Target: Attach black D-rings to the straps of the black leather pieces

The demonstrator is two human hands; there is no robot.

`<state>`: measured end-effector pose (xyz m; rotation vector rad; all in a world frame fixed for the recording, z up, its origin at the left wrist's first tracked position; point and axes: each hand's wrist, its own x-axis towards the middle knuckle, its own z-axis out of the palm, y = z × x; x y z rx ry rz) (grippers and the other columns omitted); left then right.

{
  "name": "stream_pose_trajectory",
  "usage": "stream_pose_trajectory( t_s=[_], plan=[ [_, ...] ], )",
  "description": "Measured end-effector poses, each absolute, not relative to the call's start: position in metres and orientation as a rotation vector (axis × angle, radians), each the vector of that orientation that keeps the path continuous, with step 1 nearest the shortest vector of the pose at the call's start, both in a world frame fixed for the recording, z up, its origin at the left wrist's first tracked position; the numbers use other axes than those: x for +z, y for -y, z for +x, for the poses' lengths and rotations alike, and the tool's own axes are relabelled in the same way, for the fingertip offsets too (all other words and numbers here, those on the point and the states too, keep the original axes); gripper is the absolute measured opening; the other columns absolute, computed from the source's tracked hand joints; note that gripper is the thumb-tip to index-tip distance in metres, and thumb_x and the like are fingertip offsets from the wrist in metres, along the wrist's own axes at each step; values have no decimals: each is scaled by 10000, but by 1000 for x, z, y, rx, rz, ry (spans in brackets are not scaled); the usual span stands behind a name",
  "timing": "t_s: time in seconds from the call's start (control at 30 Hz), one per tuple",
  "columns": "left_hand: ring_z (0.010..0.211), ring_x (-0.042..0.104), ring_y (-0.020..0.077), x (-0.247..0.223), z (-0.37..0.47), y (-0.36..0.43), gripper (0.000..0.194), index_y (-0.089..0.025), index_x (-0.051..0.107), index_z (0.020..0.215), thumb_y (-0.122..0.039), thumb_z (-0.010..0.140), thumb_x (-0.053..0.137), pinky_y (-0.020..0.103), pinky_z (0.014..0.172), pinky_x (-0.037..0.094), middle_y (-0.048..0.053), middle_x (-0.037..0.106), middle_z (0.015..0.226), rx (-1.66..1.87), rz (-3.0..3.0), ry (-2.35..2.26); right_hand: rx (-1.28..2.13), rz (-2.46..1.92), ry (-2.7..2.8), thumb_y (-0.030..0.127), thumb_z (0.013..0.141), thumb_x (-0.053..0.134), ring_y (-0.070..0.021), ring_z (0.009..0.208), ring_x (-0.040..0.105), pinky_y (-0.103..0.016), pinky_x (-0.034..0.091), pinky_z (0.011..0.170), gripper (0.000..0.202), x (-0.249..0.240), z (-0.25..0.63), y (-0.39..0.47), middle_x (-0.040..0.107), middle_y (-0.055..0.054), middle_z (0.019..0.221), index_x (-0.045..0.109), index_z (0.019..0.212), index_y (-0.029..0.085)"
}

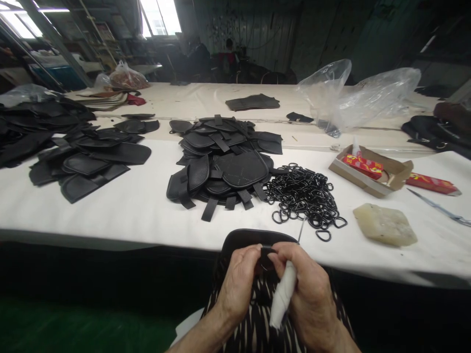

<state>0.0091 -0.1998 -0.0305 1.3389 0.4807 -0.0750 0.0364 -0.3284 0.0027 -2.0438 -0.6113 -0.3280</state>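
A black leather piece [253, 236] with a rounded, stitched edge lies on my lap at the table's front edge. My left hand [238, 279] pinches a short black strap [266, 259] on it between thumb and fingers. On the strap's other side, my right hand [307, 282] presses with thumb and fingertips. Tucked in that same hand is a thin metal-shafted tool with a white wrapped handle [282, 296]; its shaft points up and away toward the table. My fingers hide part of the strap, and the tool's exact kind is unclear.
Black D-rings [305, 193] lie heaped beside a pile of black leather pieces [224, 166]. To the right are a yellowish wax-like block [384, 224], scissors [439, 207] and a cardboard box [362, 179] with red packets. More leather pieces [91, 162] are stacked at left.
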Motion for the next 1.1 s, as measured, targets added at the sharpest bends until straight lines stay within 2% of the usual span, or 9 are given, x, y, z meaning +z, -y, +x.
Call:
stream_pose_trajectory(
  t_s=[0.1, 0.23, 0.37, 0.5, 0.63, 1.1],
  plan=[
    [984, 542, 233, -36, 7, 199, 305, -170, 667, 821, -414, 841, 485, 303, 797, 454, 74, 641, 1009, -78, 1349, -485, -284, -2050, 558, 142, 855, 488, -135, 612, 581, -241, 472, 574, 111, 1, 35, 328, 615, -8, 732, 559, 913, 205],
    [1002, 535, 236, -36, 4, 200, 263, -181, 678, 869, -399, 804, 547, 292, 809, 443, 67, 640, 1007, -15, 1350, -584, -277, -2078, 504, 176, 859, 504, -120, 574, 571, -222, 456, 538, 55, -1, 33, 326, 628, -9, 733, 551, 873, 203],
    [855, 542, 211, -29, 2, 204, 322, -162, 653, 793, -469, 792, 557, 278, 721, 432, 54, 622, 843, 23, 1368, -700, -245, -2095, 452, 214, 861, 513, -105, 537, 556, -195, 447, 499, 28, -2, 31, 324, 623, 4, 699, 528, 840, 203],
    [609, 435, 136, -17, 6, 208, 394, -168, 523, 596, -485, 829, 498, 253, 574, 369, -8, 470, 600, -31, 1439, -494, -175, -2106, 379, 250, 865, 504, -102, 537, 564, -181, 450, 492, 75, -2, 31, 325, 629, 5, 685, 520, 805, 208],
    [524, 305, 97, -11, 9, 207, 400, -177, 418, 565, -446, 857, 473, 244, 492, 266, -44, 341, 541, -100, 1508, -343, -119, -2107, 332, 265, 865, 506, -108, 580, 595, -173, 460, 515, 76, -3, 31, 326, 645, 5, 705, 520, 808, 216],
    [568, 343, 104, -9, 9, 206, 395, -159, 499, 630, -468, 870, 442, 239, 517, 284, -22, 403, 595, -153, 1535, -296, -7, -2097, 290, 281, 855, 489, -87, 474, 504, -170, 417, 447, 119, 7, 34, 326, 566, 38, 602, 511, 762, 211]
  ],
)
